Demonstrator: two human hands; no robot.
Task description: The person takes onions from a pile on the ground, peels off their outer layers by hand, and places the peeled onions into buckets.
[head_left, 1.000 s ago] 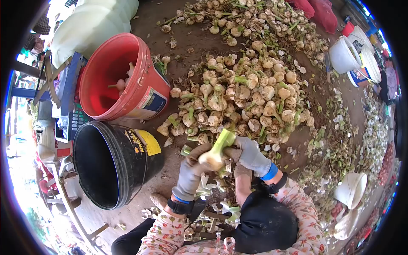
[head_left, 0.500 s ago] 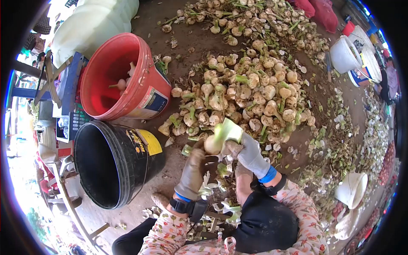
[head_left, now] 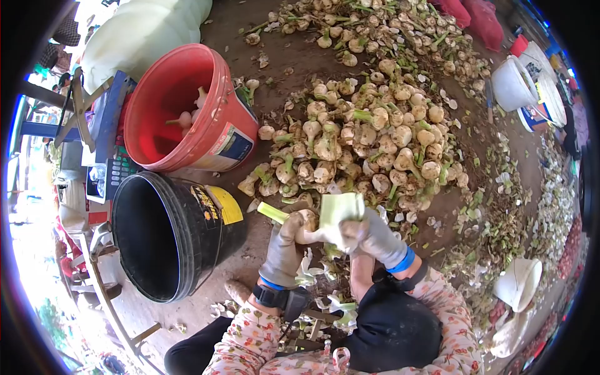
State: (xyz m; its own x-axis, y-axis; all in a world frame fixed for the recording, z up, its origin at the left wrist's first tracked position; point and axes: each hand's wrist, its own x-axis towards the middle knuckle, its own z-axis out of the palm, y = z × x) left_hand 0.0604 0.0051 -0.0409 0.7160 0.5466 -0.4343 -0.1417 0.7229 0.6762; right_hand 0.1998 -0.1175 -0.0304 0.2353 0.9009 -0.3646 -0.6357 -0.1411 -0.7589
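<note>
Garlic bulb clamped in left hand, seemingly bracing against right hand, closed on leaf sheath; garlic pile just beyond, likely for reach.

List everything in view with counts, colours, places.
Stalk: one, green, lower centre
Peel: one, green, right of stalk
Near bulbs: many, cream, centre
Far bulbs: many, cream, top
Red bucket: one, red, left
Black bucket: one, black, lower left
White buckets: at least three, white, right
Sacks: count unclear, red, top right
Keypad: one, grey, left
Pale bulk: one, greenish white, top left
Scraps: many, pale, right
Left grip: one, grey, at stalk
Right grip: one, grey, at peel
Sleeves: two, floral pink, bottom
Trousers: one pair, dark, bottom
</note>
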